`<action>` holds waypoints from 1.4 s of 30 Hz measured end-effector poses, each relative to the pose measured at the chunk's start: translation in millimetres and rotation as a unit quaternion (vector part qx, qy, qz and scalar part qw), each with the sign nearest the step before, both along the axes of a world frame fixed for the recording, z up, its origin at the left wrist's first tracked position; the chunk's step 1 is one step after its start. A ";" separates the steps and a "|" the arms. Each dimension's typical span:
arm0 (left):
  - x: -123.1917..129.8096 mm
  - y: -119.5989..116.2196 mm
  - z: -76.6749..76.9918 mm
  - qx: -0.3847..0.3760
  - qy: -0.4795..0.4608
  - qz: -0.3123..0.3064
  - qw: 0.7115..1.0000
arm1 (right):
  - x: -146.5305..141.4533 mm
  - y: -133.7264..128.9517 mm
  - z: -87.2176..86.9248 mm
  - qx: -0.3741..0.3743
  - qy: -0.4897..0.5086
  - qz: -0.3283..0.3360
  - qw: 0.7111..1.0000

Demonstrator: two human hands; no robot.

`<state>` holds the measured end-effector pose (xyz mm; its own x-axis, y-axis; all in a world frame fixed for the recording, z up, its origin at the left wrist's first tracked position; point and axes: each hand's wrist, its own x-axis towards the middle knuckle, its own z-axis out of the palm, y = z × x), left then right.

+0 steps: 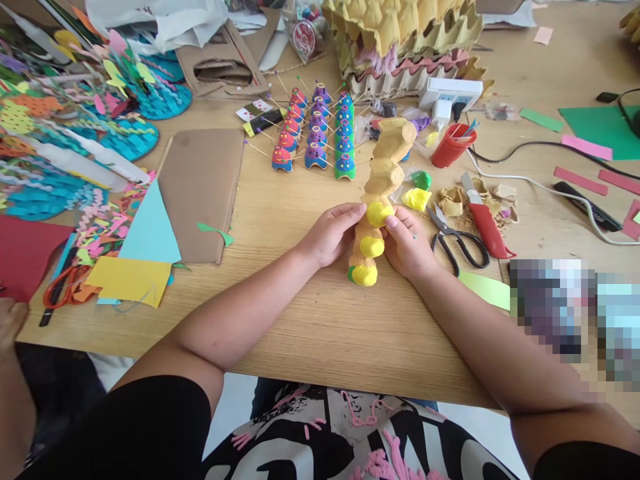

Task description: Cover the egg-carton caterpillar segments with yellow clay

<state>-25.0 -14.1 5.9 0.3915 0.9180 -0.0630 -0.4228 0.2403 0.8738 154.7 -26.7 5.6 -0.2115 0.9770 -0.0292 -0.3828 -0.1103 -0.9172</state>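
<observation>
A bumpy strip of egg carton (387,175) is held over the table between my two hands. Yellow clay covers parts of its three lower bumps, with some green at the bottom end. My left hand (333,233) grips the strip from the left, its thumb by the third yellow-covered bump from the bottom. On the other side my right hand (411,243) grips the same strip, thumb against that yellow clay (379,213). Lumps of yellow clay (417,199) and green clay (421,179) lie just beyond my right hand.
Painted carton strips (316,137) stand ahead. Scissors (455,240), a red-handled knife (484,220) and a red cup (453,145) are to the right. Cardboard (203,193) and paper crafts (100,153) lie left. Egg trays (410,33) are stacked behind. Another person's hand (11,320) shows at the left edge.
</observation>
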 end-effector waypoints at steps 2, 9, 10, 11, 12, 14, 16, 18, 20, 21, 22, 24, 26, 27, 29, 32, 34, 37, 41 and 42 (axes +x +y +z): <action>-0.4 0.4 0.6 -0.007 0.012 0.000 1.000 | 0.2 -0.2 -0.2 0.005 -0.009 -0.005 1.000; 0.3 1.2 0.3 -0.007 0.041 0.046 0.998 | 2.2 -0.9 -4.5 0.023 -0.052 -0.018 0.998; 0.4 1.1 0.1 -0.008 0.044 0.048 0.998 | 2.3 -1.0 -4.5 0.022 -0.049 -0.016 0.998; 0.5 0.9 -0.1 -0.008 0.049 0.053 0.997 | 2.4 -1.1 -4.3 0.020 -0.046 -0.014 0.999; 0.7 0.8 -0.4 -0.007 0.054 0.058 0.997 | 2.3 -1.1 -4.0 0.018 -0.043 -0.012 0.999; 1.1 0.6 -0.9 -0.002 0.061 0.070 0.996 | 2.1 -1.2 -3.7 0.017 -0.041 -0.009 0.999; 1.7 0.4 -1.2 0.005 0.055 0.074 0.996 | 2.0 -1.0 -4.1 0.017 -0.042 -0.009 0.999; 2.3 0.0 -0.6 0.006 0.041 0.072 0.997 | 2.0 -0.6 -5.1 0.018 -0.045 -0.006 0.999; 2.5 -0.6 0.5 0.001 0.028 0.066 0.997 | 2.2 -0.4 -6.2 0.020 -0.051 -0.004 0.999; 2.5 -0.8 1.0 -0.001 0.025 0.062 0.998 | 2.2 -0.3 -6.5 0.021 -0.054 -0.003 0.998; 2.3 -1.0 1.3 -0.002 0.022 0.057 0.998 | 2.2 -0.3 -6.8 0.022 -0.056 -0.003 0.998; 2.0 -1.1 1.0 -0.001 0.022 0.054 0.998 | 2.2 -0.3 -6.9 0.021 -0.057 -0.003 0.998; 1.8 -0.7 -0.4 0.000 0.030 0.062 0.998 | 2.2 -0.4 -7.0 0.019 -0.055 -0.002 0.998; 1.9 -0.5 -1.2 -0.001 0.036 0.069 0.997 | 2.2 -0.5 -7.1 0.018 -0.054 -0.002 0.998; 2.2 -0.1 -2.4 -0.001 0.048 0.078 0.996 | 2.4 -0.5 -7.4 0.017 -0.053 0.000 0.998; 2.9 -0.3 -1.4 0.000 0.045 0.076 0.996 | 2.8 -0.5 -8.3 0.018 -0.051 0.003 0.999; 3.3 -0.8 0.4 -0.001 0.029 0.071 0.997 | 3.0 -0.5 -9.0 0.018 -0.051 0.005 0.999; 3.1 -1.3 1.8 0.001 0.017 0.062 0.998 | 3.1 -0.3 -9.5 0.017 -0.050 0.005 0.999; 2.9 -1.5 0.7 0.000 0.027 0.059 0.998 | 2.9 -0.7 -8.9 0.019 -0.045 0.000 0.999; 3.0 -1.8 0.8 -0.003 0.030 0.058 0.998 | 2.8 -0.9 -8.5 0.018 -0.046 -0.002 0.999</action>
